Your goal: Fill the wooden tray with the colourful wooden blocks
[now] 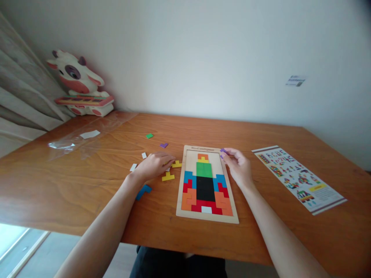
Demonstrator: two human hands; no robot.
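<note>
A wooden puzzle board (207, 219) lies in the middle of the table, partly filled with coloured block pieces, among them a black block (205, 189) and a green block (204, 169). My right hand (239, 168) is at the board's upper right edge, its thumb and fingers closed on a purple puzzle piece (223, 151). Left of the board, my left hand (155, 165) rests low over loose pieces with its fingers stretched out. Beside its fingertips are a yellow piece (177, 164) and, nearer me, another yellow piece (168, 177). A white piece under the fingers is mostly hidden.
Loose pieces lie around my left hand: blue (143, 191), white (133, 167), purple (164, 145) and green (149, 136). A printed pattern sheet (300, 179) lies to the right. Clear plastic wrapping (69, 144) and a cow-shaped toy keyboard (84, 101) are at the far left.
</note>
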